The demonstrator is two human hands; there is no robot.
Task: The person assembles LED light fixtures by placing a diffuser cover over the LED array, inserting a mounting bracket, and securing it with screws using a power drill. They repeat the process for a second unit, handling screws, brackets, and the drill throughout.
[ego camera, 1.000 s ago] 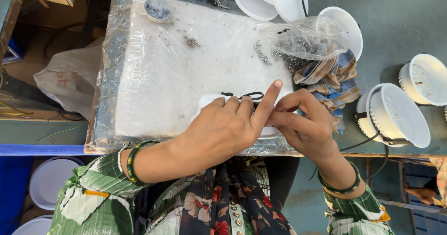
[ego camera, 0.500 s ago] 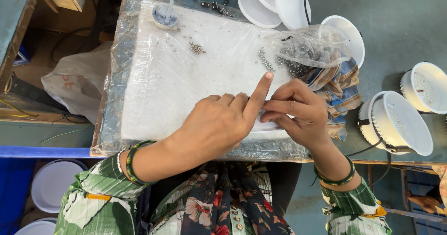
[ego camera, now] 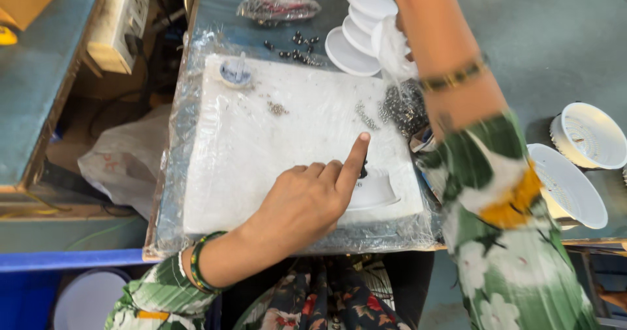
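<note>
Left hand [ego camera: 307, 199] lies on the white pad [ego camera: 261, 166], fingers curled and forefinger straight, its tip pinning a small dark part on the round white housing [ego camera: 372, 189] under my knuckles. Right hand is out of view past the top edge; only its forearm [ego camera: 444, 62] shows, reaching over the bag of screws [ego camera: 401, 104], so I cannot tell its grip. I judge this the holding step, waiting on a fastener; next calls for a steady forefinger. Left of my hand the pad lies bare up to its wrinkled plastic edge; right of my forearm, white shells [ego camera: 584, 137] crowd the table.
</note>
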